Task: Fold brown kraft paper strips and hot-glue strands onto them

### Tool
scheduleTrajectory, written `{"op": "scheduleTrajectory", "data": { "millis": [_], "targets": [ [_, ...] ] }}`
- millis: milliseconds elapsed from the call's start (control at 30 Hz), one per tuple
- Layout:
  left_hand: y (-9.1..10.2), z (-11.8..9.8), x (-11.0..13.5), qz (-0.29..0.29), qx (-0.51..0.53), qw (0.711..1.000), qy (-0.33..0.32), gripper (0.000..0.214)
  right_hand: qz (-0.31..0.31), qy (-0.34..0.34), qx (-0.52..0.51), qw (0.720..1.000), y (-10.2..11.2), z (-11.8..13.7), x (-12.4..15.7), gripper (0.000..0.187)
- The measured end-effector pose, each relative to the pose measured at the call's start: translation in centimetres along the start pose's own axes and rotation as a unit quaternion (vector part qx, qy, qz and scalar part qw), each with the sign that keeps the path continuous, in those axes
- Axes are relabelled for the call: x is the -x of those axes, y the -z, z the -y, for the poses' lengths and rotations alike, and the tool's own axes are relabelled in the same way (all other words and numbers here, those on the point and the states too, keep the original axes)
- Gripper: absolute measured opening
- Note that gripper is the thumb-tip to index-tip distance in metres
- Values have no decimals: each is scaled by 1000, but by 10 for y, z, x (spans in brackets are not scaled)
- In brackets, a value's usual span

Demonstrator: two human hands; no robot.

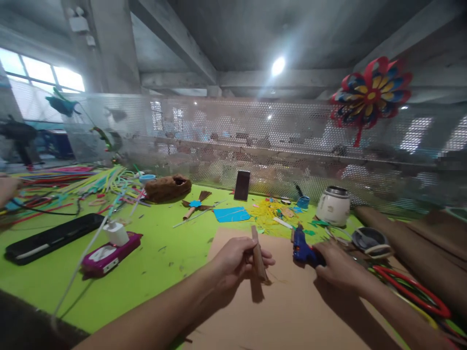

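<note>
Left hand closes around a brown stick, tilted over the cardboard sheet. Right hand grips a blue glue gun, its handle hidden under the fingers. Scraps litter the green table, and a perforated screen blurs the room behind.

glue gun lies right of stick, on cardboard.

The lime-green table carries a brown cardboard sheet at near centre. At left lie 1 long black case and 1 magenta box. Coloured strips pile far left. Blue paper and yellow shreds lie far centre, and 1 white pot stands far right.
</note>
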State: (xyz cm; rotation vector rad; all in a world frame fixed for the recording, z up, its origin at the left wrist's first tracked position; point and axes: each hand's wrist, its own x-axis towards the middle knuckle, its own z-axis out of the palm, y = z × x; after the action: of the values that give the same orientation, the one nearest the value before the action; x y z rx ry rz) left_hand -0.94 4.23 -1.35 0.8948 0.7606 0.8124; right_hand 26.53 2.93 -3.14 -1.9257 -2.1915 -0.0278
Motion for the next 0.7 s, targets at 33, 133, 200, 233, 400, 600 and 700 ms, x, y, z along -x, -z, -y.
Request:
{"op": "scheduleTrajectory", "data": {
  "millis": [33,133,200,233,400,600,700],
  "targets": [
    [0,0,0,-3,-1,1000,6,26,-8,12,-5,1000,-5,-1,0,31],
    [-2,0,0,-8,9,1000,12,27,-54,37,17,998,-20,-3,-2,37],
    [-4,1,0,-10,17,1000,9,26,-92,39,27,995,-27,-5,-5,34],
    [-4,1,1,-11,18,1000,6,25,-107,37,22,993,-28,-6,-6,32],
    [-3,1,0,-7,13,1000,-2,27,-148,38,-128,980,3,5,6,26],
    [0,-1,-3,-20,4,1000,-9,30,-27,60,-328,942,56,35,43,36],
    [1,0,-5,-31,-10,999,-22,27,-93,68,-307,945,55,27,53,35]
  ]
}}
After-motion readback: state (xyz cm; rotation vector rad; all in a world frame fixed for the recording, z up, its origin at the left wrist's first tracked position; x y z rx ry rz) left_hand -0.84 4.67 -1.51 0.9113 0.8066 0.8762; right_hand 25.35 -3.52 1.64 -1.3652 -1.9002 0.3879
